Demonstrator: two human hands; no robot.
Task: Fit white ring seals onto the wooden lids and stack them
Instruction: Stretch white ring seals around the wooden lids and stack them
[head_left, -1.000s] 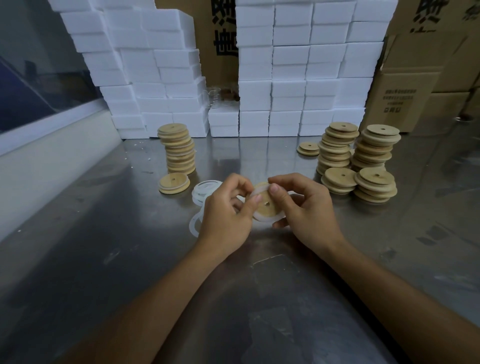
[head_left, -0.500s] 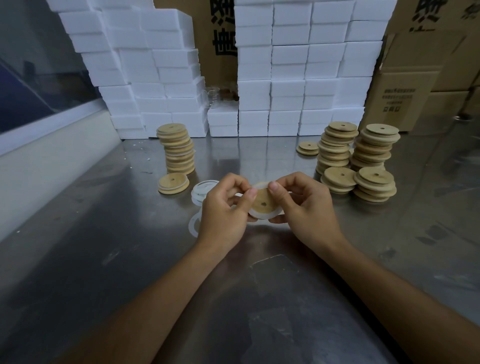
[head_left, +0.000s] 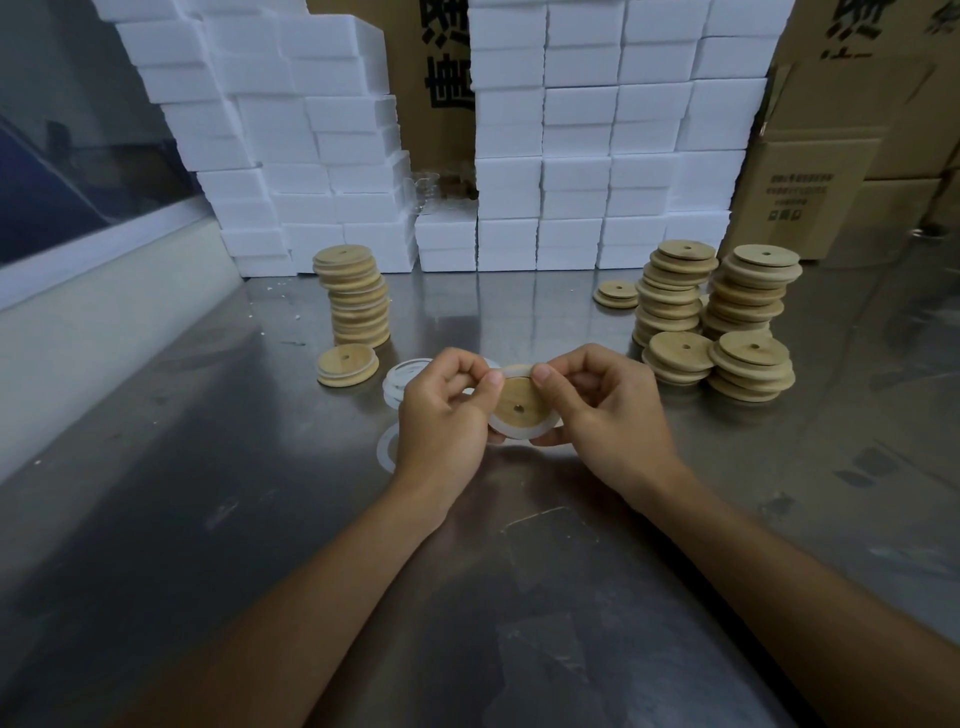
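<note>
The fingers (head_left: 493, 382) of the left hand (head_left: 441, 421) and those of the right hand (head_left: 602, 410) are pinching one wooden lid (head_left: 519, 402) by its rim, holding it above the desk (head_left: 208, 467) with a white ring seal (head_left: 514, 431) lying around its edge. The lid is probably light and stiff, the seal soft and stretchy, so working along the rim seems best. Loose seals (head_left: 400, 382) are lying just beside the left hand. A single lid (head_left: 347, 364) and a tall stack (head_left: 356, 296) are standing to the left, more stacks (head_left: 727, 322) to the right, white boxes (head_left: 571, 130) behind. Nothing is blocking the hands.
</note>
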